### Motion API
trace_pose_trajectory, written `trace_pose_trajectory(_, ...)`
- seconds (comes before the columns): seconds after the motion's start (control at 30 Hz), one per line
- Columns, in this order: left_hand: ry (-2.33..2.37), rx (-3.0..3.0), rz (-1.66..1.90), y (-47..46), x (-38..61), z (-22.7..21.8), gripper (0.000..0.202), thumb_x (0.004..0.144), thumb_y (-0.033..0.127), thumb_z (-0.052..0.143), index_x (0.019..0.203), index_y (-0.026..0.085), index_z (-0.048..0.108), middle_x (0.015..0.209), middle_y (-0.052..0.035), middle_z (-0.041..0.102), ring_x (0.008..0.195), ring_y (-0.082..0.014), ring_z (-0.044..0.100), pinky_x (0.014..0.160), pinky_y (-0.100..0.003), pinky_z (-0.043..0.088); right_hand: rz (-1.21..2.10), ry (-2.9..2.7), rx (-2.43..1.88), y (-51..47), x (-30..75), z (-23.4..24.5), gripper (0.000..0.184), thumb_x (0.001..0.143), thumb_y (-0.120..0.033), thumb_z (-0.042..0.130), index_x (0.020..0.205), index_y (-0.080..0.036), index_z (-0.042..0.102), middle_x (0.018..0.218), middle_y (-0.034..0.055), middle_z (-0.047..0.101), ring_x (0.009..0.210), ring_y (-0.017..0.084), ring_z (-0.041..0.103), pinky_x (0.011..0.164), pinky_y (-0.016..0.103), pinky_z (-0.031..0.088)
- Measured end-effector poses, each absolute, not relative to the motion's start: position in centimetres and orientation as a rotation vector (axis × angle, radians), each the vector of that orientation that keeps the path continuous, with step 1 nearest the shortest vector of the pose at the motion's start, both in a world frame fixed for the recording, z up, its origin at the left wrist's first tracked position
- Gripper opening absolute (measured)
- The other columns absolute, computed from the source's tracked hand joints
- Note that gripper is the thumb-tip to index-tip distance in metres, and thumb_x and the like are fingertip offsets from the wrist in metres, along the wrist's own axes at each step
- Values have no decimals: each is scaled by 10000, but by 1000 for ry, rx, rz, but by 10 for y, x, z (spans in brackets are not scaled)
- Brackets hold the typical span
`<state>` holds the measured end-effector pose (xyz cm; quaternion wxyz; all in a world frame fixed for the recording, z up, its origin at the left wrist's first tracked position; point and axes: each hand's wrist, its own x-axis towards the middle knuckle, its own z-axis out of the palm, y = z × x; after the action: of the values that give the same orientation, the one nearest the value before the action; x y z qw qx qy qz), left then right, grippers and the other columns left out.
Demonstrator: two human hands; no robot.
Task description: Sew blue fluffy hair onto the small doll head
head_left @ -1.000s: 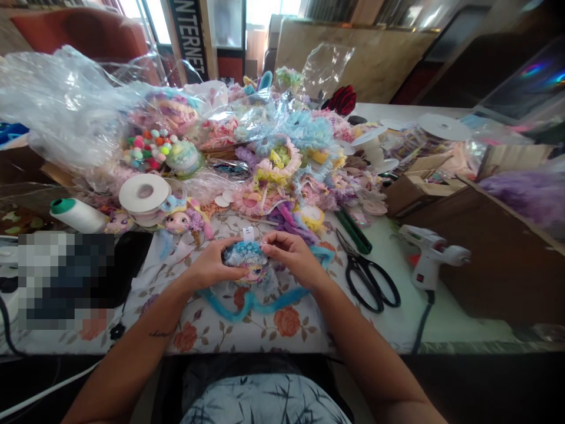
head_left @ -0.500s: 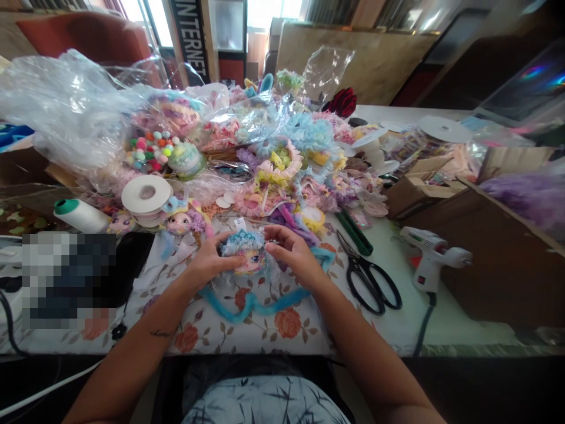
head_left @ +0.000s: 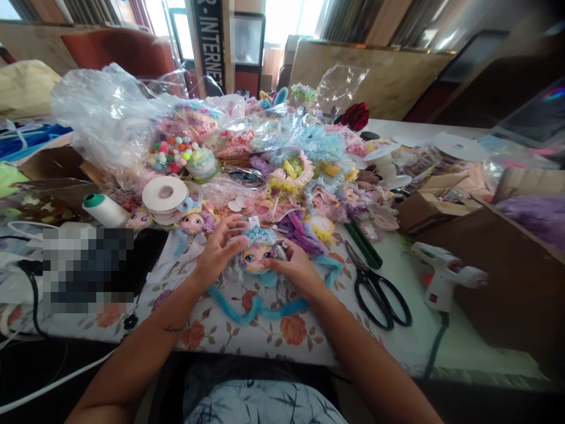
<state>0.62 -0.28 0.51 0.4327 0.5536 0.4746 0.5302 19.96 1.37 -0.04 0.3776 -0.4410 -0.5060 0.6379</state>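
A small doll head (head_left: pixel 255 259) with painted eyes, pale blue fluffy hair and a teal crown-like trim faces me above the flowered cloth. My right hand (head_left: pixel 296 265) pinches its right side, thumb over the lower face and fingers behind. At the other side my left hand (head_left: pixel 223 250) has its fingers apart and curved, close beside the hair; whether a fingertip touches it I cannot tell. A white tag (head_left: pixel 253 222) stands up behind the crown. Beneath, a fuzzy blue strip (head_left: pixel 282 308) lies in a loose curve on the cloth.
Black-handled scissors (head_left: pixel 382 297) and a green cutter-like tool (head_left: pixel 364 244) lie to the right, with a white glue gun (head_left: pixel 444 274) beyond. A ribbon spool (head_left: pixel 165 194), thread cone (head_left: pixel 103 210) and heaped lace trims (head_left: pixel 291 176) fill the back. A cardboard box (head_left: pixel 477 253) stands at right.
My left hand has loosened from the doll head and spread its fingers. My right thumb has come onto the doll's face, which now shows both eyes. The camera view has shifted left.
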Motion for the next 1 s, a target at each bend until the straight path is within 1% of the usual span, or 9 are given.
trace_pose_trajectory(0.07, 1181, 1377, 1417, 1, 5, 9, 285, 841, 407, 575, 1022, 192, 621, 1127, -93, 594, 1092, -222, 557, 900, -304, 457, 1630, -1261, -1120, 13, 199, -2, 507, 527, -351, 840, 956, -197, 618, 919, 40, 690, 875, 233, 636, 801, 353, 494)
trace_pose_trajectory(0.13, 1198, 1412, 1453, 5, 6, 12, 230, 828, 392, 592, 862, 172, 651, 1065, -91, 609, 1048, -217, 570, 854, -290, 470, 1616, -1245, -1119, 13, 198, -4, 503, 516, -345, 846, 939, -200, 616, 895, 31, 686, 850, 223, 633, 778, 340, 498)
trace_pose_trajectory(0.2, 1199, 1462, 1416, 8, 8, 16, 221, 799, 385, 625, 808, 166, 654, 1022, -88, 622, 1005, -216, 586, 801, -279, 485, 1606, -1231, -1112, 12, 197, -6, 496, 516, -329, 850, 934, -201, 616, 887, 25, 678, 833, 211, 625, 760, 325, 497)
trace_pose_trajectory(0.33, 1231, 1481, 1305, 12, 12, 16, 238, 770, 403, 645, 776, 164, 653, 960, -76, 652, 928, -201, 609, 751, -268, 497, 1635, -1153, -1078, 11, 196, -6, 482, 507, -293, 857, 911, -205, 609, 857, 14, 670, 805, 204, 624, 749, 323, 505)
trace_pose_trajectory(0.53, 1203, 1350, 1384, 11, 10, 5, 202, 740, 353, 690, 754, 154, 658, 976, -75, 650, 909, -186, 622, 802, -290, 498, 1748, -993, -1040, 9, 194, -6, 505, 517, -280, 850, 967, -213, 633, 966, 46, 693, 888, 247, 649, 789, 366, 527)
trace_pose_trajectory(0.6, 1215, 1347, 1397, 7, 12, 4, 190, 750, 343, 684, 752, 155, 655, 1004, -80, 638, 910, -187, 620, 784, -288, 500, 1767, -976, -1048, 9, 193, -6, 493, 529, -276, 846, 975, -214, 643, 980, 47, 697, 902, 249, 652, 793, 365, 527)
trace_pose_trajectory(0.73, 1312, 1421, 1500, -2, 22, 4, 171, 803, 323, 627, 747, 162, 623, 1027, -86, 610, 986, -198, 593, 770, -272, 487, 1763, -941, -1046, 9, 194, -8, 483, 534, -261, 846, 973, -211, 650, 976, 42, 702, 896, 241, 657, 783, 353, 528)
trace_pose_trajectory(0.87, 1404, 1383, 1561, -8, 32, -2, 160, 839, 308, 577, 758, 170, 589, 1010, -72, 604, 947, -174, 588, 755, -254, 469, 1761, -932, -1046, 10, 194, -10, 496, 542, -267, 839, 989, -204, 636, 964, 44, 704, 884, 240, 661, 798, 363, 529)
trace_pose_trajectory(1.0, 1386, 1330, 1538, -7, 30, -2, 169, 830, 323, 581, 755, 172, 586, 996, -59, 600, 938, -166, 578, 771, -244, 455, 1739, -1006, -1041, 11, 196, -12, 515, 550, -281, 832, 1015, -212, 622, 984, 45, 691, 903, 241, 648, 816, 369, 522)
